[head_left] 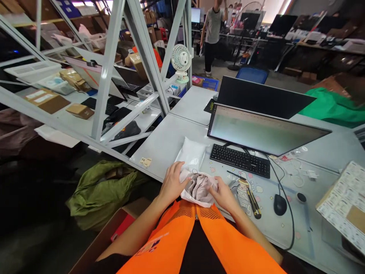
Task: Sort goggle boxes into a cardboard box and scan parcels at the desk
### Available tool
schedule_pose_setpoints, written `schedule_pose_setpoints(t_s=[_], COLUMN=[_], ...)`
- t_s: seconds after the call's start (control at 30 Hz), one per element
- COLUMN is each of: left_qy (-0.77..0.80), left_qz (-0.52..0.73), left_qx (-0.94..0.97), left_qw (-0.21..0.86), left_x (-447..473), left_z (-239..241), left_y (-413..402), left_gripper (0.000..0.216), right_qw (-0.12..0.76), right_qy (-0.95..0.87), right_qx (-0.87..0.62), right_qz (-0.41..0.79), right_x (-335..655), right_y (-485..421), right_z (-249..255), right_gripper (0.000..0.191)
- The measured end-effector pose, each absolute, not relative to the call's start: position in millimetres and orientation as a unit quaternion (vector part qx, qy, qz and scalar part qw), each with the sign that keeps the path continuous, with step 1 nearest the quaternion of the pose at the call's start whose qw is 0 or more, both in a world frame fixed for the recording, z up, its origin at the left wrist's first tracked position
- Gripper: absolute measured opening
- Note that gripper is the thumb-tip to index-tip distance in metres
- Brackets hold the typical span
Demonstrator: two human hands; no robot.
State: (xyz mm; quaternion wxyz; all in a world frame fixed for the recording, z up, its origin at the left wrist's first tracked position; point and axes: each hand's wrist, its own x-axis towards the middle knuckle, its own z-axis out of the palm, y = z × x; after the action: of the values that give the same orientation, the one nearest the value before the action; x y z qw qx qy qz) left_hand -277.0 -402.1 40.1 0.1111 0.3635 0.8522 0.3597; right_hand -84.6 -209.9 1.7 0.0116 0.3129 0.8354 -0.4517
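At the table's front edge lies a white plastic mailer bag (196,201), its mouth spread and facing me. Crumpled pale pinkish-beige fabric (200,186) shows inside it. My left hand (173,183) closes on the bag's left side, thumb over the rim. On the opposite side my right hand (224,193) grips the rim, with its thumb against the fabric. Just beyond the bag, a filled white plastic package (191,152) rests flat on the table.
Behind the bag stand a keyboard (240,160) and a monitor (265,131). A yellow-black utility knife (253,201) and a mouse (280,204) lie to the right. Metal frame bars (108,72) rise at left, above a green sack (105,192). A person (213,30) stands in the background.
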Motion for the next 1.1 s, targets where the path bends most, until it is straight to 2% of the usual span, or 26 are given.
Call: schedule_pose_setpoints(t_s=[0.07, 0.13, 0.2, 0.33, 0.47, 0.63, 0.83, 0.97, 1.1], left_qy=[0.862, 0.844, 0.819, 0.810, 0.797, 0.720, 0.634, 0.570, 0.550], left_qz=[0.357, 0.346, 0.351, 0.408, 0.462, 0.548, 0.603, 0.680, 0.749], left_qx=[0.309, 0.296, 0.306, 0.291, 0.285, 0.256, 0.292, 0.241, 0.209], left_qw=[0.183, 0.284, 0.335, 0.302, 0.266, 0.340, 0.386, 0.394, 0.306], left_x=[-279, -281, -285, -296, -306, -299, -279, -275, -275], left_z=[31, 23, 20, 29, 50, 78, 99, 82, 33], left_y=[-402, -405, -408, -411, -410, -411, -409, -409, -416], left_gripper=[0.072, 0.064, 0.052, 0.047, 0.043, 0.044, 0.051, 0.058, 0.072], right_qw=[-0.011, -0.044, -0.067, -0.109, -0.127, -0.133, -0.124, -0.174, -0.233], right_qy=[0.816, 0.774, 0.716, 0.648, 0.658, 0.657, 0.616, 0.558, 0.468], right_qx=[0.301, 0.301, 0.311, 0.308, 0.308, 0.285, 0.267, 0.303, 0.344], right_qz=[-0.493, -0.555, -0.621, -0.688, -0.675, -0.685, -0.730, -0.753, -0.780], right_x=[-81, -81, -83, -89, -96, -105, -112, -112, -113], right_y=[-212, -214, -215, -212, -205, -208, -223, -226, -225], right_z=[-1, -6, -8, 1, 27, 59, 78, 78, 68], right_gripper=[0.056, 0.058, 0.063, 0.064, 0.060, 0.054, 0.060, 0.062, 0.065])
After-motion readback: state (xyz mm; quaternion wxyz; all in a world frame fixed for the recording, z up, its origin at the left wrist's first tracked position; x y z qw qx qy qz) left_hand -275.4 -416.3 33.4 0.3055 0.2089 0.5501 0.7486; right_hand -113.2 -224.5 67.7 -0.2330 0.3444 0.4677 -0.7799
